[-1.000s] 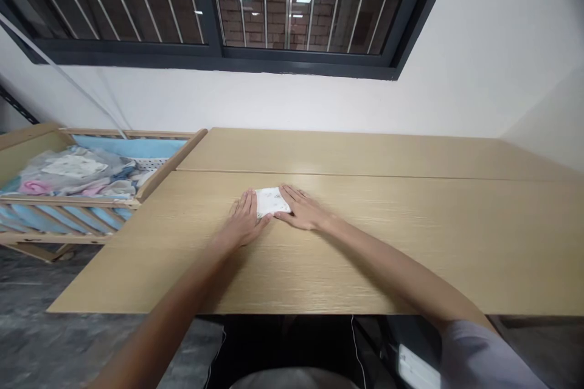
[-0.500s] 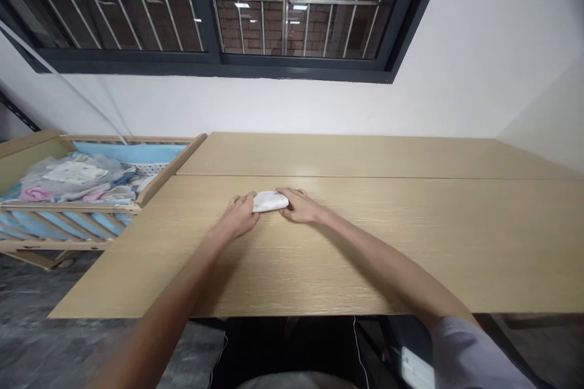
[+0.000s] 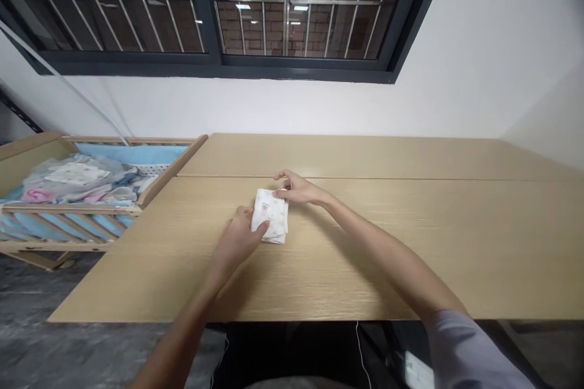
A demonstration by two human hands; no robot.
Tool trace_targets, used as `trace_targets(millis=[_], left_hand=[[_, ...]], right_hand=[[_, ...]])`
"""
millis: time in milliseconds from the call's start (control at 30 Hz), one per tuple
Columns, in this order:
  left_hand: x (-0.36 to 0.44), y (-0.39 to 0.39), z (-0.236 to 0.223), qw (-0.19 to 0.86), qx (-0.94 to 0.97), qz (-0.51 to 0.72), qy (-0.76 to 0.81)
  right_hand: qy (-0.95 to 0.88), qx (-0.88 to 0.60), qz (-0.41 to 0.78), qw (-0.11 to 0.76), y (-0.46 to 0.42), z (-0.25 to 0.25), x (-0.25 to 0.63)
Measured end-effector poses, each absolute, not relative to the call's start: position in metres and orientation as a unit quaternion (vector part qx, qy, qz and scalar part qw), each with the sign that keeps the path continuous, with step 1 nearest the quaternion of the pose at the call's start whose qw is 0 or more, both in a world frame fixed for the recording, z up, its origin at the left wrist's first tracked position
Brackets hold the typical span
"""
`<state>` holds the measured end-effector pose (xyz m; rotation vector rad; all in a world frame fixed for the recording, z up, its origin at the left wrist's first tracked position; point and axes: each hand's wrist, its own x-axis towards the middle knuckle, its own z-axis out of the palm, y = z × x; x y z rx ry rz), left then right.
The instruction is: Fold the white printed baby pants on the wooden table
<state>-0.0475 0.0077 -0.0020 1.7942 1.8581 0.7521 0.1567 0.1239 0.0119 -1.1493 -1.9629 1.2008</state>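
"So, where is the folded white printed cloth (image 3: 270,216) found?"

"It is laid flat on the wood-grain tabletop (image 3: 410,243), its loose layers shown near five o'clock, if the clock is centred on it."

"And how is the left hand (image 3: 238,236) held?"

"At eight o'clock, half curled, with its thumb laid on the cloth's face and its fingers bent by the edge. Whether anything is gripped underneath cannot be told."

"The right hand (image 3: 295,187)?"

"It is set at one o'clock, partly spread: the corner is covered by the thumb, the index finger is arched away. Whether the corner is pinched cannot be told."

"Anything farther off?"

"At nine o'clock, a wooden crib (image 3: 173,170) is heaped with fabrics (image 3: 103,194); at twelve, a barred window (image 3: 292,67) is seen."
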Motion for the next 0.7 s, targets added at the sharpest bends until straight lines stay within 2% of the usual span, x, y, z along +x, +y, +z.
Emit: trace_targets(millis=[167,300,467,567,700], left_hand=[[-0.039,0.017,-0.027,0.153,0.682,0.134,0.702],[-0.036,0.009,-0.021,0.090,0.696,0.078,0.708],[-0.019,-0.034,-0.022,-0.051,0.713,0.124,0.688],[-0.003,-0.057,-0.043,-0.039,0.748,0.173,0.640],[0.012,-0.069,-0.072,-0.016,0.762,0.163,0.626]], right_hand=[[-0.762,-0.444,0.418,0.219,0.141,-0.023,0.145],[-0.796,-0.439,0.366,0.201,0.146,-0.039,0.144],[-0.892,-0.348,0.201,0.206,0.117,-0.017,0.145],[-0.951,-0.220,0.149,0.160,0.087,-0.002,0.139],[-0.975,-0.105,0.160,0.114,0.062,-0.008,0.131]])
